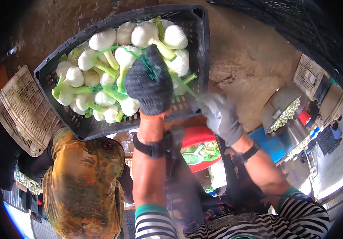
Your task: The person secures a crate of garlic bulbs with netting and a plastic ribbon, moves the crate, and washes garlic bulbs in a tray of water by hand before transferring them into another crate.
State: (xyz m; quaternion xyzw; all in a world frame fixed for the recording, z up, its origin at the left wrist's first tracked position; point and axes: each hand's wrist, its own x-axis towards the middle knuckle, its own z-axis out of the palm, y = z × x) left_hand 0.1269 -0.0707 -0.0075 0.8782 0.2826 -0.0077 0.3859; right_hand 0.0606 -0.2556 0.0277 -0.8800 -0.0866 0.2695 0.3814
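Note:
White garlic bulbs with green stalks lie under a green mesh net in a black plastic crate. My left hand, in a dark knitted glove, is closed on gathered green netting above the bulbs. To its right, beyond the crate's edge, my right hand wears a grey glove and is slightly blurred. Its fingers are closed on the end of a green strip stretched tight from my left hand. Whether the strip is netting or a separate tie, I cannot tell.
Pale stacked crates stand at the left, beside a person in a patterned top. Below my hands is a red tub holding a green strainer and leaves. A large metal basin with pale pieces is at the right.

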